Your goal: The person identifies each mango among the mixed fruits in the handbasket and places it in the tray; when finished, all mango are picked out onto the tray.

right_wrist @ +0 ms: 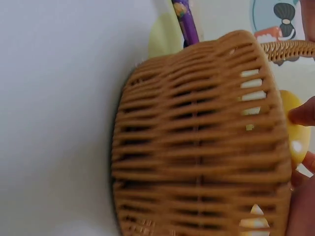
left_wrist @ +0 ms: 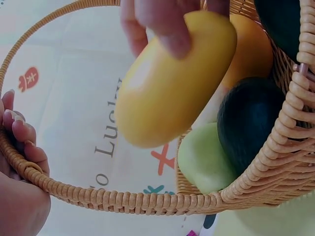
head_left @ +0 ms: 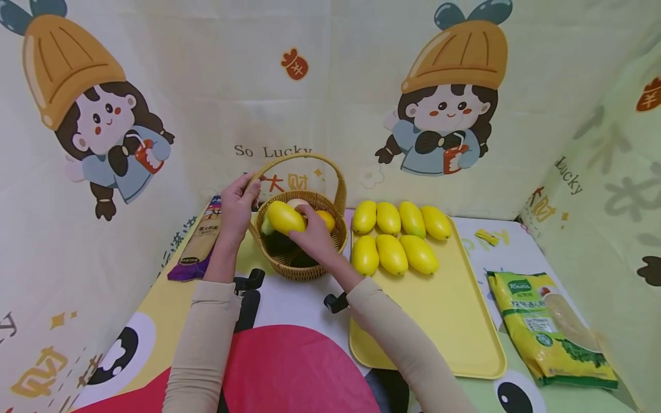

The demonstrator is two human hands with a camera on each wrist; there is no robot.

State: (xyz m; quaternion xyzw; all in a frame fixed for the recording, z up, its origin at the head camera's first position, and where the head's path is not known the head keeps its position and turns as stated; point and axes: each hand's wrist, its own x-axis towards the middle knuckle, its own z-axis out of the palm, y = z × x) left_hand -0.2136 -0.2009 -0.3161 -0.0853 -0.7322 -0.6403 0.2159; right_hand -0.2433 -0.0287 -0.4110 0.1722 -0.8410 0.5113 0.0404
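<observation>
A wicker basket (head_left: 304, 273) with a tall arched handle stands at the back of the table. My left hand (head_left: 236, 212) grips the left side of that handle. Over the basket's opening, my right hand (head_left: 315, 235) holds a yellow mango (head_left: 284, 218) between thumb and fingers. Inside the basket, the left wrist view reveals a dark green fruit like an avocado (left_wrist: 252, 123), a pale green fruit (left_wrist: 204, 160) and an orange fruit (left_wrist: 252, 51). In the right wrist view the woven wall (right_wrist: 206, 128) hides most of the contents and part of the mango.
Several yellow mangoes (head_left: 392, 253) lie in two rows on a yellow tray (head_left: 444, 327) right of the basket. A Knorr packet (head_left: 552, 327) and a small yellow wrapper (head_left: 486, 237) lie farther right. A purple-and-tan packet (head_left: 198, 244) lies left of the basket. A printed cloth hangs behind.
</observation>
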